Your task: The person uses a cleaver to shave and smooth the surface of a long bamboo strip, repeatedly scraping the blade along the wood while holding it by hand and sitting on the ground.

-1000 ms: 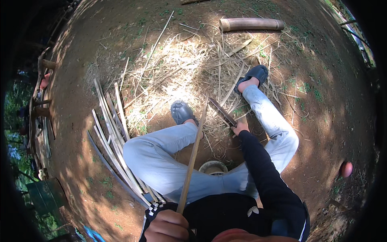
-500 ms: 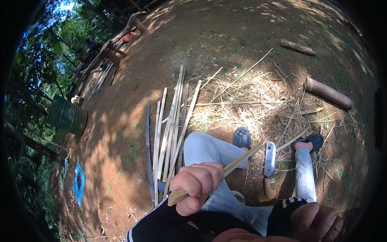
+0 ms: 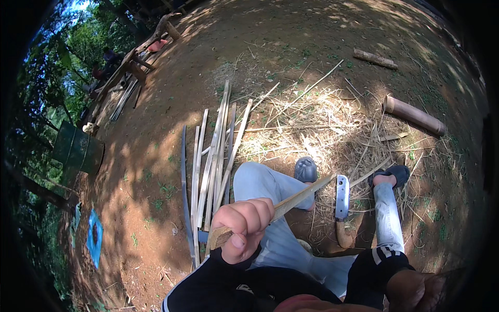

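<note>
My left hand (image 3: 243,223) is closed round a split bamboo strip (image 3: 299,200). The strip's thick near end pokes out beside the thumb, and its length slants up and right over my bent left leg (image 3: 260,187). Close to its far tip is a large knife (image 3: 342,200) with a pale blade and a brown wooden handle, between my legs and out of both hands. My right hand (image 3: 413,288) is low at the right edge, in deep shadow. Its fingers are partly cut off, so I cannot tell what, if anything, they hold.
Long bamboo strips (image 3: 215,151) lie left of my leg. Pale shavings (image 3: 322,119) cover the soil ahead, near my dark shoes (image 3: 305,169). A bamboo section (image 3: 416,115) and a shorter piece (image 3: 375,58) lie right. A green drum (image 3: 78,148) and blue sheet (image 3: 94,239) are left.
My left hand and the bamboo strip have shifted slightly left and up. The right hand has moved a little right and down. The whole scene has slid slightly left as the view turned.
</note>
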A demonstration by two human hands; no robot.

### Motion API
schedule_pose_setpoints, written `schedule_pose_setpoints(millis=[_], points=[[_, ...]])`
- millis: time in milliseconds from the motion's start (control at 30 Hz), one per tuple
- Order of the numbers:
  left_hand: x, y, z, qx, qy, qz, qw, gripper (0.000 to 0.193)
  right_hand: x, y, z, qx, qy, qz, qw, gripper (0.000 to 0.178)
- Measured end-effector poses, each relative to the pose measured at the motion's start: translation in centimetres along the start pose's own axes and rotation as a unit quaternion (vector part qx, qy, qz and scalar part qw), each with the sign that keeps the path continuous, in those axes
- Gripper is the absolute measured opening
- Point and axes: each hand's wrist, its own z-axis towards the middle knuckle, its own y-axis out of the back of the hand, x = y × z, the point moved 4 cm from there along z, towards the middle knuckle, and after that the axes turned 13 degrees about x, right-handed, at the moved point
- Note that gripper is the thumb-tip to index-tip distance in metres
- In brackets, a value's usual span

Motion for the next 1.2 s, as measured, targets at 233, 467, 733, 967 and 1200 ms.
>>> schedule_pose_setpoints(millis=[233, 467, 733, 967, 1200], points=[[-1.5, 1.7, -1.7, -0.067, 0.018, 0.005, 0.998, 0.021, -2.0, -0.8, 0.3, -0.013, -0.014, 0.0, 1.0, 0.034], [-0.6, 2.0, -1.1, -0.097, 0.032, -0.012, 0.995, 0.018, -1.7, -3.0, 0.6, -0.034, -0.042, -0.069, 0.996, 0.033], [-0.5, -1.8, -1.5, -0.078, 0.069, 0.085, 0.991, 0.017, -1.3, -8.4, -7.2, -0.139, -0.168, -0.305, 0.927, 0.034], [2.7, -6.1, 1.0, -0.084, 0.014, 0.075, 0.994, 0.038, -5.1, -0.3, -16.4, -0.287, -0.244, -0.269, 0.887, 0.037], [-1.5, -2.4, 7.0, 0.005, -0.197, 0.082, 0.977, 0.069, -2.8, 4.2, -12.8, -0.297, -0.112, -0.384, 0.867, 0.022]])
